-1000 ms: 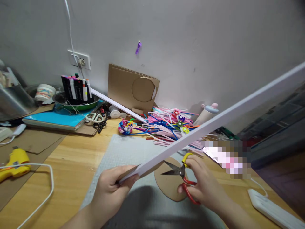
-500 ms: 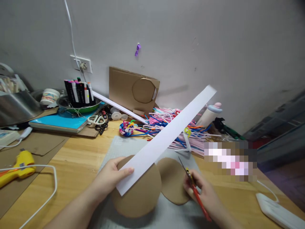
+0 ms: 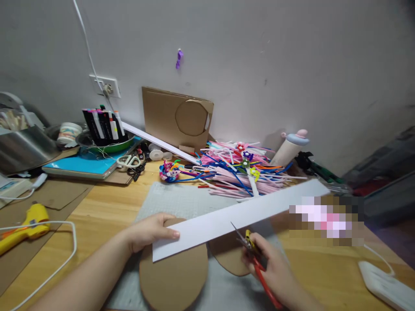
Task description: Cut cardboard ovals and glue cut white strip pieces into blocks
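My left hand (image 3: 162, 233) pinches the left end of a long white strip (image 3: 227, 222), thumb on top, along with a round cardboard disc (image 3: 175, 276) under it. The strip slants up to the right above the mat. My right hand (image 3: 267, 263) grips snips (image 3: 256, 255) with red handles, a yellow part and thin pointed blades. The blades are parted, and their tips are by the strip's lower edge; whether they touch it I cannot tell. A second cardboard disc (image 3: 227, 255) lies on the grey cutting mat (image 3: 165, 201), partly hidden by the strip and my right hand.
Behind the mat lie many coloured pipe cleaners (image 3: 233, 172). A cardboard sheet (image 3: 162, 114) leans on the wall. At left are a yellow glue gun (image 3: 30, 222) with its cord, white-handled scissors (image 3: 129, 162) and markers (image 3: 103, 125). A bottle (image 3: 288, 149) stands at back right.
The strip's far end has swung down to the right, so it lies flatter across the view. The snips have moved left to the strip's edge, and their blades have spread.
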The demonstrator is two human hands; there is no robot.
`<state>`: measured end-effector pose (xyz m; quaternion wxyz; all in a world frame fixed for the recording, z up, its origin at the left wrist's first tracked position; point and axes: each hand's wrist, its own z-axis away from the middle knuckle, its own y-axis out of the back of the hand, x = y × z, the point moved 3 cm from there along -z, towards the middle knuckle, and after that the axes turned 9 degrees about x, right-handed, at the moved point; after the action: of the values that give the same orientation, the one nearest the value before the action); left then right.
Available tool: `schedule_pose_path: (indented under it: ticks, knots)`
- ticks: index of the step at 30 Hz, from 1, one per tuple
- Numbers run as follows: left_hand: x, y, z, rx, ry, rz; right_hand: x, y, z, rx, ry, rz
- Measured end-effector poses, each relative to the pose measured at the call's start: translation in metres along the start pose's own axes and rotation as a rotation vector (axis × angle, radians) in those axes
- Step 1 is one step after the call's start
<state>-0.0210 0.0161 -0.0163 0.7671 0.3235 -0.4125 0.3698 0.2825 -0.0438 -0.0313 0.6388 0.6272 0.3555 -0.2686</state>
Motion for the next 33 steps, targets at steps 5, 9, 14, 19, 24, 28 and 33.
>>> schedule_pose_path:
  ticks: [5,9,14,19,24,28,33]
  knots:
    - [0.016,0.013,-0.024,0.24,-0.128,-0.434,-0.005,-0.003,0.003,-0.038,-0.011,0.057]
    - [0.019,0.011,-0.023,0.488,-0.214,-0.641,-0.006,-0.004,0.003,-0.04,-0.028,0.061]
    - [0.011,-0.003,-0.002,0.547,-0.343,-0.82,-0.005,0.002,0.0,0.022,-0.062,-0.005]
    - [0.013,-0.002,0.005,0.54,-0.397,-0.856,-0.012,0.011,0.005,0.065,-0.058,-0.277]
    - [0.033,-0.004,0.019,0.5,-0.496,-0.778,-0.033,0.008,0.025,-0.151,-0.167,-0.251]
    - [0.039,-0.013,0.033,0.518,-0.476,-0.708,-0.045,-0.004,0.042,-0.35,-0.298,-0.185]
    - [0.046,-0.027,0.047,0.512,-0.484,-0.655,-0.055,-0.006,0.05,-0.286,-0.303,-0.119]
